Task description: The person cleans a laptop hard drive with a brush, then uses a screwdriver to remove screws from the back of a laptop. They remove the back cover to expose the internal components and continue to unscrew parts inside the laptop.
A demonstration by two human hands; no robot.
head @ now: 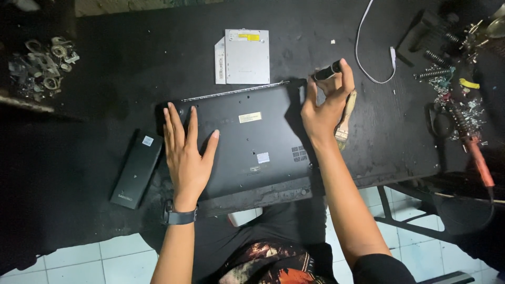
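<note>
Left hand: flat, palm down, fingers spread apart, pressing on the left part of the laptop's underside; nothing gripped. A dark wristwatch sits on that wrist. Right hand: raised above the laptop's right rear corner, fingers curled, thumb and fingertips closed on a small black cylindrical tool held roughly level; its exact kind cannot be told. The laptop lies bottom side up on the black worktable, tilted slightly against the table edge, its front edge overhanging the table toward the person; two small labels and a vent grille show on the base, and a pale strip runs along the rear edge. Just right of the right hand, partly behind the wrist, a paintbrush with a pale wooden handle lies on the table. Behind the laptop, close to its rear edge but apart from it, a flat silver optical drive rests with a yellow sticker on top. Left of the left hand, near the laptop's left edge, a long black battery pack lies slantwise. A white cable loops across the table behind the right hand. Far right: a clutter of springs, screws and metal parts, with a tool with a reddish handle. Far left corner: a heap of small metal rings and parts. Below the table edge, pale floor tiles and the person's dark clothing.
</note>
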